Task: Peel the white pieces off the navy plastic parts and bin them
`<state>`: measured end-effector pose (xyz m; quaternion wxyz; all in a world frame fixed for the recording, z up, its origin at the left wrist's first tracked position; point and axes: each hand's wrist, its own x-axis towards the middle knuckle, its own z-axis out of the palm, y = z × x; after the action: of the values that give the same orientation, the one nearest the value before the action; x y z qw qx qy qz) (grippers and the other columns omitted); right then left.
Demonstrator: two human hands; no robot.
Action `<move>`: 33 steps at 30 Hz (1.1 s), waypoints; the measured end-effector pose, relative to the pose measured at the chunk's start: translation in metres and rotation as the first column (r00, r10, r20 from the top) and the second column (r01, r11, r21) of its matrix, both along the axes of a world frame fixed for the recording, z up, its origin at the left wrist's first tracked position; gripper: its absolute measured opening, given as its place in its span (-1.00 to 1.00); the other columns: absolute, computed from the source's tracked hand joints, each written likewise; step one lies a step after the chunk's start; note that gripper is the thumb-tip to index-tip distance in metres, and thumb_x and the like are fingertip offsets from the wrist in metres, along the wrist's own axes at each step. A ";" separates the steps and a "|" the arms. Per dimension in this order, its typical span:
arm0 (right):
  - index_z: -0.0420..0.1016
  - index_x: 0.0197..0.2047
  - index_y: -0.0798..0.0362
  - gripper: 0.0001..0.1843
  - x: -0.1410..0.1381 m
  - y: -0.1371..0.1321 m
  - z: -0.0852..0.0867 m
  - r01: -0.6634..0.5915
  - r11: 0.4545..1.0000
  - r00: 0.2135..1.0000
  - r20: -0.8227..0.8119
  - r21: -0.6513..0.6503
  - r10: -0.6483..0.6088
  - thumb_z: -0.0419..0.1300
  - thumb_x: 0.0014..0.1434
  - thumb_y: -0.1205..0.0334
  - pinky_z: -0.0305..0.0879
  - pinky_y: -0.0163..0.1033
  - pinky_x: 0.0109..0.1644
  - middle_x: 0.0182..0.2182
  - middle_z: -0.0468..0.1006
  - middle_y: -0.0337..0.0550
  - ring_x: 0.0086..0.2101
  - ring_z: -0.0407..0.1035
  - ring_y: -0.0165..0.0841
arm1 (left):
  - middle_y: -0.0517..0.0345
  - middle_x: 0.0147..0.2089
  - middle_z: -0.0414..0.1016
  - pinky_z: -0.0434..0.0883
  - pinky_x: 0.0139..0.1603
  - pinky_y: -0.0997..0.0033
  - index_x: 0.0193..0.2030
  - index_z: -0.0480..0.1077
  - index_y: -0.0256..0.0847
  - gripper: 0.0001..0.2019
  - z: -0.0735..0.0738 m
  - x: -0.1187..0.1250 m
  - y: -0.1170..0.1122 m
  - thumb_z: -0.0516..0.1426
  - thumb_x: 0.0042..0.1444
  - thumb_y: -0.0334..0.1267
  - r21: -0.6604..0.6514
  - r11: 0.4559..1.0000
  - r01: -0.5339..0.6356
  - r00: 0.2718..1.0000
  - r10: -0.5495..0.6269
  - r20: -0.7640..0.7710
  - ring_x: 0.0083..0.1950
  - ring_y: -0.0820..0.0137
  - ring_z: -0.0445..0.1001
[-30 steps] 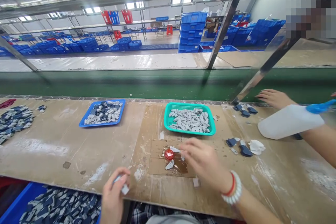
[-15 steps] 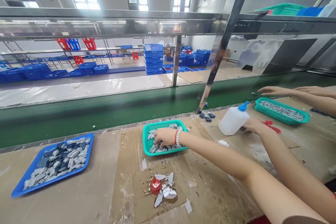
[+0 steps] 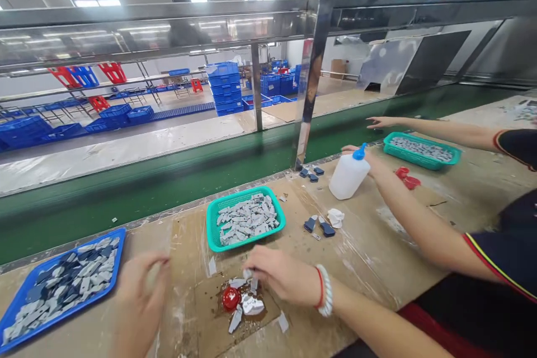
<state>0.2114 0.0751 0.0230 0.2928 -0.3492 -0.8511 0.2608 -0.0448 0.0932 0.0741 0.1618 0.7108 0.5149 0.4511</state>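
Note:
My right hand (image 3: 281, 274), with a red cord and a pale twisted bracelet on the wrist, is above the wet patch of cardboard. Its fingertips pinch a small grey-white plastic piece. Just below lie a red round cap (image 3: 231, 298), a crumpled white wad (image 3: 252, 305) and a few grey pieces (image 3: 235, 319). My left hand (image 3: 142, 302) is smeared by motion beside the blue tray (image 3: 119, 260); its thumb and forefinger look apart, with nothing visible between them. Behind my right hand stands a green basket (image 3: 212, 238) holding many grey pieces. Dark and light pieces fill the blue tray.
A white bottle with a blue nozzle (image 3: 349, 176) stands to the right, in front of a co-worker's hand. Dark pieces (image 3: 326, 228) and a white crumple (image 3: 335, 217) lie nearer. The co-worker's other arm (image 3: 453, 127) reaches past a second green basket (image 3: 438, 165). A green belt (image 3: 168, 179) runs behind.
My right hand has come out of the green basket toward the wet patch, a piece in its fingers. My left hand has entered view. The camera view has shifted to the right.

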 end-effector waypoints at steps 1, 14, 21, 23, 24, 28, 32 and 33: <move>0.40 -0.04 0.11 -0.75 0.004 -0.016 -0.005 0.015 0.998 0.998 -0.054 -0.053 -0.018 -0.03 0.29 0.40 0.32 -0.31 -0.04 -0.16 0.47 -0.08 -0.15 0.36 -0.37 | 0.12 -0.14 0.42 0.36 -0.01 0.15 -0.18 0.41 -0.15 -0.90 -0.002 0.025 0.016 0.13 0.18 -0.25 0.045 0.991 0.126 0.985 -0.120 -0.122 -0.06 0.23 0.38; 0.50 -0.13 -0.04 -0.83 0.046 -0.105 -0.045 0.300 0.856 0.897 -0.181 -0.421 -0.403 0.13 0.22 0.21 0.32 -0.31 -0.20 -0.31 0.53 -0.19 -0.33 0.41 -0.34 | 0.14 -0.34 0.50 0.25 -0.31 0.38 -0.15 0.47 -0.07 -0.76 -0.074 0.274 0.110 0.29 0.01 -0.32 -0.322 0.465 0.825 0.006 -0.577 -0.817 -0.28 0.30 0.46; 0.57 -0.16 0.06 -0.83 0.037 -0.097 -0.049 0.391 0.825 0.832 -0.226 -0.408 -0.506 0.19 0.19 0.28 0.36 -0.28 -0.16 -0.28 0.55 -0.12 -0.27 0.43 -0.34 | -0.09 -0.05 0.41 0.27 -0.07 0.28 -0.13 0.34 -0.26 -0.65 -0.025 0.229 0.099 0.24 0.07 -0.06 -0.225 0.550 0.805 0.283 -0.688 -0.669 -0.02 0.19 0.37; 0.56 -0.15 0.08 -0.82 0.024 -0.090 -0.050 0.341 0.876 0.878 -0.218 -0.342 -0.427 0.16 0.20 0.36 0.36 -0.29 -0.13 -0.25 0.54 -0.11 -0.23 0.43 -0.35 | -0.03 -0.07 0.39 0.29 -0.06 0.31 -0.07 0.25 -0.23 -0.64 -0.008 0.192 0.081 0.14 0.16 0.00 -0.220 0.598 0.771 0.447 -0.754 -0.481 -0.07 0.26 0.36; 0.55 -0.14 0.08 -0.80 0.017 -0.087 -0.051 0.313 0.902 0.906 -0.190 -0.299 -0.377 0.15 0.20 0.40 0.37 -0.29 -0.12 -0.24 0.53 -0.11 -0.23 0.43 -0.36 | 0.02 -0.11 0.38 0.30 -0.07 0.33 -0.07 0.22 -0.21 -0.65 -0.002 0.170 0.069 0.11 0.18 0.01 -0.232 0.620 0.749 0.540 -0.775 -0.328 -0.11 0.30 0.36; 0.54 -0.16 0.08 -0.81 -0.011 -0.077 -0.061 0.284 0.955 0.959 0.040 -0.090 -0.281 0.19 0.16 0.43 0.38 -0.28 -0.20 -0.30 0.52 -0.11 -0.29 0.43 -0.33 | 0.21 -0.34 0.32 0.28 -0.30 0.44 -0.14 0.15 -0.15 -0.69 -0.001 0.082 0.009 0.09 0.20 0.01 -0.335 0.690 0.641 0.767 -0.561 0.312 -0.36 0.43 0.29; 0.56 -0.31 0.10 -0.90 -0.020 -0.070 -0.071 0.251 0.968 0.948 0.196 0.020 -0.250 0.21 0.14 0.42 0.37 -0.26 -0.30 -0.39 0.51 -0.10 -0.37 0.42 -0.31 | 0.27 -0.45 0.30 0.18 -0.46 0.54 -0.10 0.16 -0.14 -0.70 -0.023 0.016 -0.054 0.08 0.21 0.02 -0.426 0.788 0.444 0.813 -0.154 0.562 -0.47 0.49 0.21; 0.57 -0.31 0.10 -0.88 -0.019 -0.068 -0.071 0.242 0.970 0.958 0.163 -0.010 -0.237 0.19 0.16 0.42 0.37 -0.26 -0.29 -0.38 0.52 -0.09 -0.36 0.42 -0.32 | 0.26 -0.44 0.31 0.17 -0.47 0.55 -0.07 0.20 -0.15 -0.68 -0.031 0.006 -0.067 0.08 0.21 0.02 -0.456 0.798 0.395 0.806 -0.063 0.588 -0.48 0.50 0.21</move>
<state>0.1922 0.0068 -0.0483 0.2475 -0.4737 -0.8194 0.2074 -0.0390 0.0262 0.0431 0.5574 0.5325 0.4612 0.4394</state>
